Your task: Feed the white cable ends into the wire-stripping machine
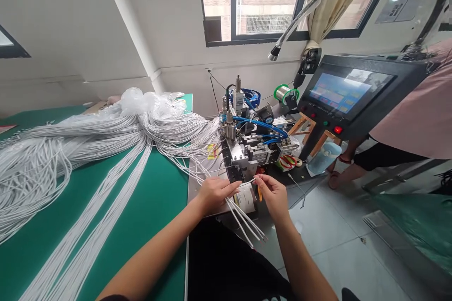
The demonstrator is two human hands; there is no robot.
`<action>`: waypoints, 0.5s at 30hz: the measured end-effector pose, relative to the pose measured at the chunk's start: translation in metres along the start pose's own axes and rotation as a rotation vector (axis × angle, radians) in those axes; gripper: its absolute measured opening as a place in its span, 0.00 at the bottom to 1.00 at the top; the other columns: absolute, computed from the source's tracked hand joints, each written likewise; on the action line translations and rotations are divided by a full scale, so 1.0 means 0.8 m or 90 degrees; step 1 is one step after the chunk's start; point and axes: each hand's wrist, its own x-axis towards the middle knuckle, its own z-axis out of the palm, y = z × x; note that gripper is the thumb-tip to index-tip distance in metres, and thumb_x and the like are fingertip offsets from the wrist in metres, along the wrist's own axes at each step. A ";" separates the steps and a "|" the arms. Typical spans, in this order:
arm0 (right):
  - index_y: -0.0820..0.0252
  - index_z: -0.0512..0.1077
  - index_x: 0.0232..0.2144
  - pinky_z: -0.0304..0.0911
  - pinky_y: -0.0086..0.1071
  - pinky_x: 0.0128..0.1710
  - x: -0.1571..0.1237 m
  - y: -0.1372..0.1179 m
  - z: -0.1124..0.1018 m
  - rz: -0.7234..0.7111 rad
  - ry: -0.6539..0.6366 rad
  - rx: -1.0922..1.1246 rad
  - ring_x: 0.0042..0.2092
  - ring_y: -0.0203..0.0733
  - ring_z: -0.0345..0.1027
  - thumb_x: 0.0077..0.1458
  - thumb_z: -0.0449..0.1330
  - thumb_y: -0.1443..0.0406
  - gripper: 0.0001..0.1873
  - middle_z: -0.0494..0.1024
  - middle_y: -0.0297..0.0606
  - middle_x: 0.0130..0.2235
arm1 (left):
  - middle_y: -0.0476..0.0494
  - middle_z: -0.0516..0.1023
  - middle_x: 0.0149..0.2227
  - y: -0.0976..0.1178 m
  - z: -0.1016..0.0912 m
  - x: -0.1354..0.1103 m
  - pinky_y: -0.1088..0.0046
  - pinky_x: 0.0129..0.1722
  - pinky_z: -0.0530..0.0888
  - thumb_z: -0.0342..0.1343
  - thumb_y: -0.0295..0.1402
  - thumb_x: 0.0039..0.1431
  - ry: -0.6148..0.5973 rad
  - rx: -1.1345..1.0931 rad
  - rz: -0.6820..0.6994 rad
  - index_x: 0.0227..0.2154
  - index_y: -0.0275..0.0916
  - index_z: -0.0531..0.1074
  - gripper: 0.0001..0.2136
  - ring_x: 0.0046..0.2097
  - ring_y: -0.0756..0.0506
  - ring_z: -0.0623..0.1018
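My left hand (217, 194) is closed around several white cables (243, 216), whose loose ends hang down over my lap. One cable runs from it to my right hand (273, 194), which pinches that cable's end between thumb and fingertips. Both hands are just in front of a small bench machine (243, 146) with metal cylinders and blue air hoses. An orange-handled tool (260, 194) shows beside my right hand; whether the hand touches it I cannot tell. Below the machine's front edge sits a white roll (246, 199), partly hidden by the cables.
A large heap of white cables (102, 136) spreads over the green table (151, 225) to the left. At right stand a control screen (344, 91) and a green-rimmed wire spool (285, 94). A lamp on a flexible neck (274, 51) hangs above. Another person (416, 103) is at far right.
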 end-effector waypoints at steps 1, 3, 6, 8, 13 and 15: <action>0.63 0.77 0.35 0.67 0.33 0.33 0.001 0.001 0.001 -0.005 0.001 -0.012 0.34 0.44 0.72 0.52 0.62 0.50 0.21 0.79 0.42 0.32 | 0.51 0.73 0.23 0.000 0.002 0.000 0.76 0.26 0.64 0.48 0.34 0.66 -0.001 -0.001 -0.008 0.43 0.41 0.73 0.10 0.25 0.52 0.72; 0.63 0.78 0.36 0.65 0.31 0.29 0.005 0.001 0.002 -0.013 -0.005 -0.033 0.31 0.42 0.70 0.54 0.60 0.50 0.22 0.78 0.43 0.31 | 0.50 0.74 0.24 -0.002 0.007 0.000 0.75 0.27 0.64 0.47 0.33 0.66 -0.003 0.000 -0.025 0.39 0.40 0.74 0.10 0.25 0.51 0.72; 0.65 0.77 0.38 0.57 0.28 0.20 0.013 0.002 0.005 0.016 -0.058 -0.012 0.23 0.35 0.61 0.54 0.59 0.49 0.24 0.77 0.42 0.31 | 0.48 0.75 0.26 -0.006 0.013 -0.001 0.74 0.29 0.66 0.45 0.32 0.66 -0.013 -0.001 -0.043 0.36 0.39 0.74 0.11 0.28 0.50 0.74; 0.65 0.77 0.38 0.51 0.27 0.17 0.021 0.002 0.005 0.048 -0.115 0.016 0.19 0.31 0.56 0.53 0.59 0.48 0.25 0.77 0.41 0.29 | 0.47 0.76 0.30 -0.007 0.016 -0.003 0.72 0.32 0.67 0.46 0.30 0.65 -0.022 0.002 -0.056 0.37 0.39 0.73 0.10 0.32 0.48 0.75; 0.64 0.76 0.32 0.62 0.30 0.28 0.043 0.006 0.005 -0.010 -0.169 -0.092 0.29 0.40 0.68 0.51 0.60 0.55 0.17 0.77 0.40 0.29 | 0.45 0.76 0.34 -0.006 0.018 -0.006 0.66 0.40 0.66 0.49 0.22 0.56 -0.082 0.040 -0.101 0.48 0.41 0.70 0.17 0.38 0.45 0.74; 0.62 0.75 0.30 0.62 0.31 0.29 0.050 0.007 0.005 -0.062 -0.170 -0.196 0.30 0.41 0.68 0.52 0.59 0.58 0.13 0.77 0.39 0.28 | 0.46 0.76 0.33 -0.004 0.016 -0.005 0.64 0.43 0.64 0.49 0.20 0.52 -0.129 0.056 -0.115 0.51 0.44 0.68 0.23 0.39 0.44 0.73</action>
